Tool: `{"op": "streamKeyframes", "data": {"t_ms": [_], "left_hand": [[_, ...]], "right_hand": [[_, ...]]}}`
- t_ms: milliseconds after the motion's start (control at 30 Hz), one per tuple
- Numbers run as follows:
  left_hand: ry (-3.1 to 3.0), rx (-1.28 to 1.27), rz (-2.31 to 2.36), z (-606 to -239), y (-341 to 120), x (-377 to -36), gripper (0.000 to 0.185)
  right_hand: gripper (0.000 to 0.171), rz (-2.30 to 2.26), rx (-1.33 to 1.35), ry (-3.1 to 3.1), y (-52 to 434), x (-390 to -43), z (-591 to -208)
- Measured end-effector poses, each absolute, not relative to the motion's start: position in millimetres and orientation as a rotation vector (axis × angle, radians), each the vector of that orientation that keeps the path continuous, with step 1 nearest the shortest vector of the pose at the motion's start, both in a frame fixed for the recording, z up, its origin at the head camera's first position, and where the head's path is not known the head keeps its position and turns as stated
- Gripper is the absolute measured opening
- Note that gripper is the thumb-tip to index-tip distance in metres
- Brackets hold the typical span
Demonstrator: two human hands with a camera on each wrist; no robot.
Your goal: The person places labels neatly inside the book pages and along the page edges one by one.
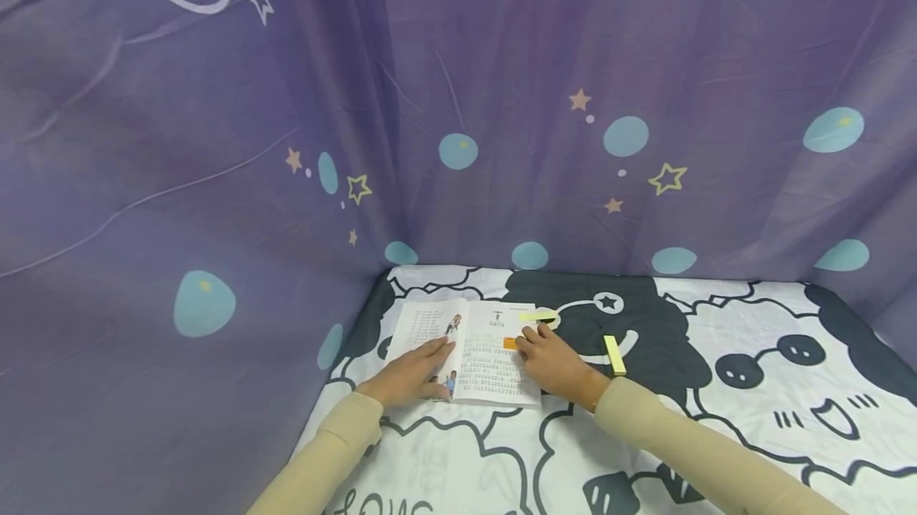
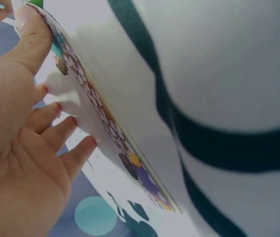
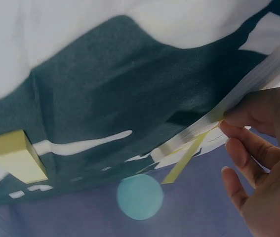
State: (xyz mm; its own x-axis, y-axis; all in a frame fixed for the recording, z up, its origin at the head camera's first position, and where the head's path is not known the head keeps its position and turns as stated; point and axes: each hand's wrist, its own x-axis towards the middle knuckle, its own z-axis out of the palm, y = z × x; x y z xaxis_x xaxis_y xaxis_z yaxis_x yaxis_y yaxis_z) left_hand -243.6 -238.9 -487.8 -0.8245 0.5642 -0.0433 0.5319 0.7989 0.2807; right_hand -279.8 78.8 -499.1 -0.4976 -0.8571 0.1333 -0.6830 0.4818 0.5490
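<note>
An open book (image 1: 494,372) with printed text and small colour pictures lies on the patterned cloth. My left hand (image 1: 408,376) rests on its left page, the fingers extended; in the left wrist view the thumb of this hand (image 2: 26,133) lies over the page near the lower edge. At the right page's outer edge, my right hand (image 1: 555,364) pinches an orange sticky note (image 1: 510,343), part of which is hidden by the fingers. Thumb and index finger of that hand (image 3: 263,148) meet at the page edge. Above them, a yellow sticky strip (image 1: 537,314) juts out from the page.
A yellow sticky-note pad (image 1: 614,355) lies right of the book, seen as a thick block (image 3: 19,157) in the right wrist view. Black-and-white cartoon cloth (image 1: 458,459) covers the surface. A purple curtain (image 1: 501,204) hangs behind and at the left.
</note>
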Motion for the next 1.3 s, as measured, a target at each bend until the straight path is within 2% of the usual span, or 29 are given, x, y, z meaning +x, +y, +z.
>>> {"op": "streamKeyframes", "data": {"t_ms": [233, 600, 900, 1300], "left_hand": [[2.858, 0.863, 0.380, -487, -240, -243, 0.091], [2.868, 0.855, 0.367, -492, -239, -244, 0.091], [2.880, 0.882, 0.340, -491, -238, -247, 0.090], [2.874, 0.869, 0.358, -491, -238, -245, 0.089]], "right_hand": [[0.017, -0.668, 1.294, -2.346, 75, -278, -498], [0.020, -0.093, 1.196, -2.502, 90, -284, -501], [0.025, 0.095, 1.137, -2.516, 124, -289, -491], [0.023, 0.153, 1.082, -2.484, 177, -291, -496]]}}
